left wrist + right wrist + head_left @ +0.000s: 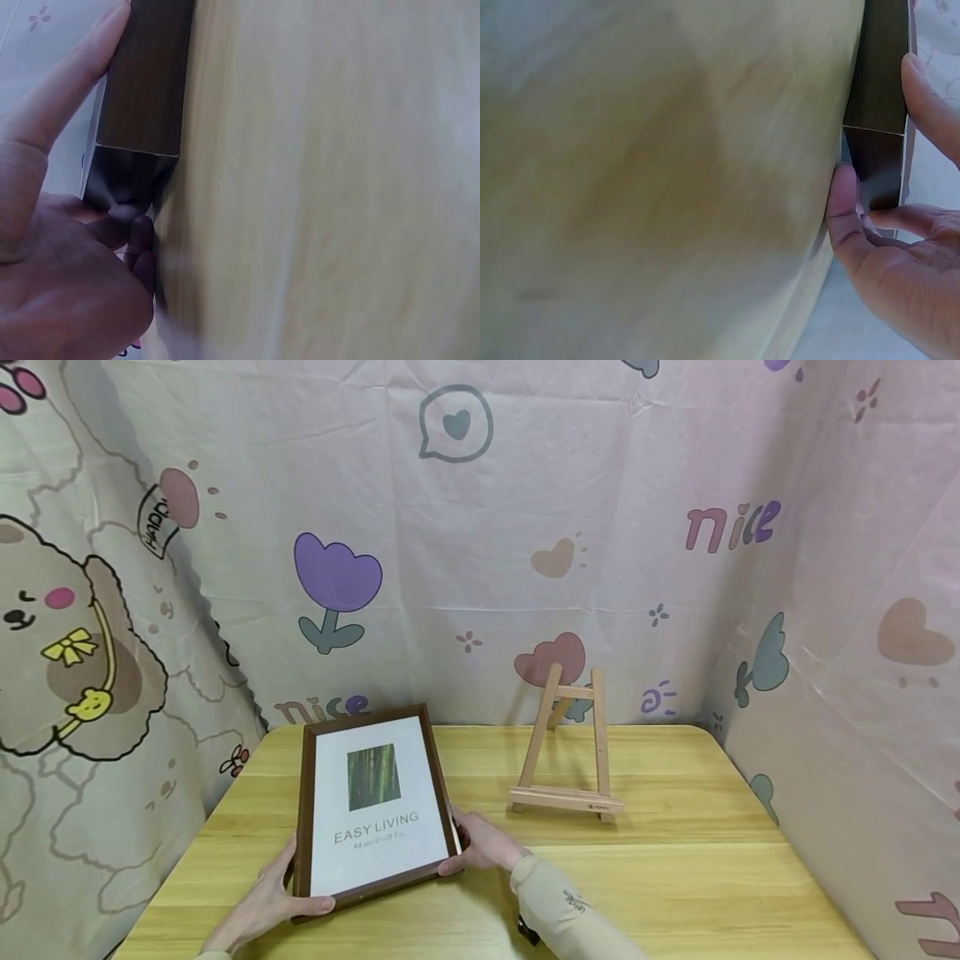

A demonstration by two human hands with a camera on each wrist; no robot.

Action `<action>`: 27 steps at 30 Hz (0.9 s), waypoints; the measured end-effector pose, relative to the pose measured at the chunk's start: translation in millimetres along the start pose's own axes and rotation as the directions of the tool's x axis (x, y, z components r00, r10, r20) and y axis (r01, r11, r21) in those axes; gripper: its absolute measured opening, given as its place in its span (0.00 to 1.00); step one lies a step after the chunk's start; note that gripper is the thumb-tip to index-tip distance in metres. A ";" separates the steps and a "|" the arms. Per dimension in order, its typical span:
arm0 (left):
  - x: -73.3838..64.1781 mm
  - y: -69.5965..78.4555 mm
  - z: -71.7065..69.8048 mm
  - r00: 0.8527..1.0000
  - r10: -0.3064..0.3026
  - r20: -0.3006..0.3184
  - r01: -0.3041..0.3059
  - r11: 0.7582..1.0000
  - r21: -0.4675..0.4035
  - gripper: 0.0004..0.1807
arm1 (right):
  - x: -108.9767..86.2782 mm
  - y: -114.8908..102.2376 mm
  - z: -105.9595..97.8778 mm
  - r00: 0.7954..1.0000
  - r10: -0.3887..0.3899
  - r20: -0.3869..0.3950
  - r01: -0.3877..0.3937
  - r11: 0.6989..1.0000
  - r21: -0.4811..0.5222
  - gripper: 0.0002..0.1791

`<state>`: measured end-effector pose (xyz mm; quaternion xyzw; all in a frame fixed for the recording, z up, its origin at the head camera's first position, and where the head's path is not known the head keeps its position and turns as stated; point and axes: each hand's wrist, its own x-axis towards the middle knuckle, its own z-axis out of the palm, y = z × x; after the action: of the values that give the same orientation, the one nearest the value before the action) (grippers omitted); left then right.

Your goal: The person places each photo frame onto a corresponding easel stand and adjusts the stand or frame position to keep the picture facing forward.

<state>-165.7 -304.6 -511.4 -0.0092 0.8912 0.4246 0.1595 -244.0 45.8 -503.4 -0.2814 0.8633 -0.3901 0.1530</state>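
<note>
A brown picture frame [440, 777] lies face up and slightly turned on the left part of the table. Its white insert [375, 877] shows a green bamboo picture and the words EASY LIVING. My left hand [266, 893] grips the lower left corner, thumb on the front border. At the lower right corner my right hand [483, 843] holds the frame the same way, thumb over the border. In the left wrist view, fingers [141, 232] curl in by the frame's dark side [146, 90]. The right wrist view has a fingertip [844, 187] tucked between frame and tabletop.
To the right of the frame, a small wooden easel [566, 798] stands on the light wood table [675, 877]. Patterned cloth [480, 527] hangs behind the table and along both sides. A dark item [528, 930] shows at the right sleeve.
</note>
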 end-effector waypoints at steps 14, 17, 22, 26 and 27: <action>-1.8 2.6 1.6 0.999 0.027 -0.025 -0.027 0.999 -0.038 0.76 | -0.9 -1.3 0.3 1.000 -0.006 -0.006 0.007 1.000 0.022 0.53; -1.2 2.3 2.6 0.999 0.024 -0.029 -0.025 0.999 -0.036 0.77 | -1.1 -0.5 0.3 1.000 -0.020 -0.008 0.020 1.000 0.011 0.52; -1.8 2.7 4.3 0.999 0.028 -0.040 -0.030 0.999 -0.031 0.77 | -0.8 1.4 0.6 1.000 -0.023 -0.015 0.023 0.999 0.025 0.52; -3.2 4.5 6.1 0.996 0.060 -0.064 -0.063 0.997 -0.050 0.78 | -2.0 1.5 0.4 0.999 -0.018 -0.028 0.019 0.999 0.027 0.54; -3.6 5.1 6.4 0.996 0.061 -0.068 -0.065 0.996 -0.058 0.78 | -2.5 1.0 0.2 0.999 -0.016 -0.033 0.017 1.000 0.021 0.54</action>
<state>-161.3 -296.9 -510.2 0.0003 0.8827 0.4554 0.1160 -242.3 47.7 -504.2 -0.2803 0.8591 -0.4052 0.1384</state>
